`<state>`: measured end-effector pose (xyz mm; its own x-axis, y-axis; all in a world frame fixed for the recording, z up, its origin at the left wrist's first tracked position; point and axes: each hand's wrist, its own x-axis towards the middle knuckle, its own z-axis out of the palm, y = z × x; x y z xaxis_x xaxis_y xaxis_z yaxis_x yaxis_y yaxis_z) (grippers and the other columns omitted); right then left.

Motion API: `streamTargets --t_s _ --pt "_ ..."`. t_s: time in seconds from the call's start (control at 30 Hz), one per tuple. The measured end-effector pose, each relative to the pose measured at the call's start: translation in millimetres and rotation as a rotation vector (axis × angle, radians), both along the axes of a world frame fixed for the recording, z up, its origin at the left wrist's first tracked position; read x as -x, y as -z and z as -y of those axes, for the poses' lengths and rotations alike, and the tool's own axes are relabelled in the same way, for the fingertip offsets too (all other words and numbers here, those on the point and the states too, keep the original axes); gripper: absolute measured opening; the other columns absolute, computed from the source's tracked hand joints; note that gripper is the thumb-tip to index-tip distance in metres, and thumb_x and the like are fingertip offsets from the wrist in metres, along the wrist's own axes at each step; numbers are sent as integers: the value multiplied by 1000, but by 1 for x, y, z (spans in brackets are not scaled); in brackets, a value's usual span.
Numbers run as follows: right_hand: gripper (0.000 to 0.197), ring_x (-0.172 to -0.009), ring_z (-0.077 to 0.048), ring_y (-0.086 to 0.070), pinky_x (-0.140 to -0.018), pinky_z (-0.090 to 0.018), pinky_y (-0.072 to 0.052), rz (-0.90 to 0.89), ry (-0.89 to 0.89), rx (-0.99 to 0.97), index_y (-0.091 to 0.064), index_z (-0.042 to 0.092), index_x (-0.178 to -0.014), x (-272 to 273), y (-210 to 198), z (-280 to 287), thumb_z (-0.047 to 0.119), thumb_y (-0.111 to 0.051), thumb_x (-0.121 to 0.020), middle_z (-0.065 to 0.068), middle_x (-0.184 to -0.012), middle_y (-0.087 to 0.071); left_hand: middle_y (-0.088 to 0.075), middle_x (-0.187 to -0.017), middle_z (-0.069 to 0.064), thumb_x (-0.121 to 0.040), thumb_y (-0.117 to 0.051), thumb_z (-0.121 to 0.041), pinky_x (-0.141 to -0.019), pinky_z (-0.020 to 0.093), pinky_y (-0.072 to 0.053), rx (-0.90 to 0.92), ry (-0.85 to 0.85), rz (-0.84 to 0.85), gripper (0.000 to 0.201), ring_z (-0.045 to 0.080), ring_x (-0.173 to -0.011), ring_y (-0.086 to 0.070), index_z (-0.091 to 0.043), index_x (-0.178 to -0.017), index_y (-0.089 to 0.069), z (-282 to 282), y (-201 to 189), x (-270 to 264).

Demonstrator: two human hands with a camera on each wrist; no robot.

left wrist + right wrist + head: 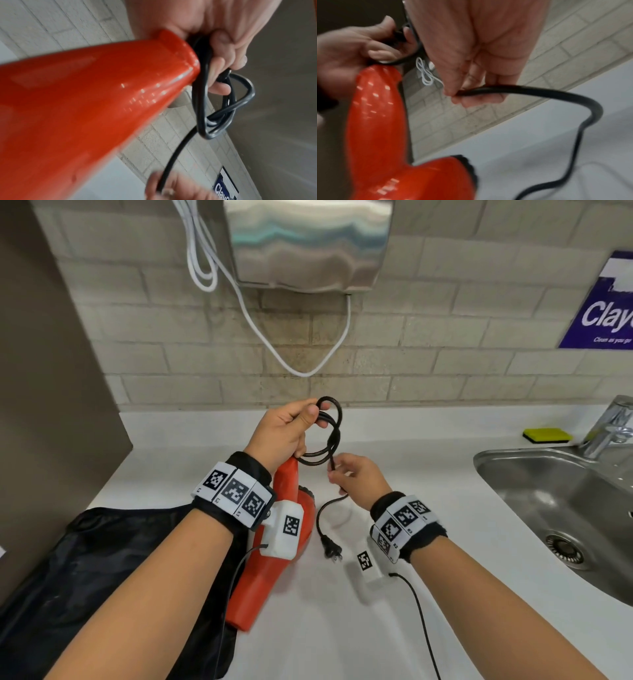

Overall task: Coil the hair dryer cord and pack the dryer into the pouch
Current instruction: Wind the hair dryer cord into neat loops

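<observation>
Countertop (411,594) in white fills the lower half of our head view, with a steel sink (561,494) at the right edge and a metal wall dryer (308,244) at top centre. At lower left we see the black pouch (102,577) lying flat on the counter. Across its right edge runs the orange hair dryer (270,573), handle pointing up toward frame centre. Our left hand (284,433) grasps the top of that handle together with several black loops of the cord (334,433), fingers curled round them. Just right of centre, our right hand (359,477) pinches a single strand of cord between thumb and fingertips. Below it, the loose end trails down to the plug (331,549), which lies on the counter beside the dryer.
</observation>
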<state>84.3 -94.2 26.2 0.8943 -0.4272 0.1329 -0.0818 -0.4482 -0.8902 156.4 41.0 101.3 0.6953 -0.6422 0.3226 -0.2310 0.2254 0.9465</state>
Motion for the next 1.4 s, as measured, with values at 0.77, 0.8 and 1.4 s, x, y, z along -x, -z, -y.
streamTargets --t_s 0.77,0.8,1.4 --pt "30 -61 -14 -52 -61 -26 -45 425 -126 -175 -40 15 -68 -4 -68 -21 0 -64 -75 -3 -74 -51 -64 -57 -14 -95 -45 -21 -38 15 -35 -89 1 133 22 3 -31 -38 -29 -89 -64 1 2 -5" --pt "33 -59 -13 -55 -59 -25 -46 394 -144 -193 -38 16 -72 -5 -67 -19 -6 -62 -78 -3 -77 -51 -62 -54 -14 -95 -44 -20 -38 14 -35 -101 17 136 22 3 -30 -37 -28 -90 -64 1 1 -4" --pt "26 -51 -10 -35 -51 -17 -30 22 -78 366 -57 13 -72 24 -70 13 16 -44 -94 3 -53 -37 -63 -61 7 -93 -49 -17 -39 17 -34 -90 -153 30 24 6 -29 -36 -23 -78 -68 1 3 -9"
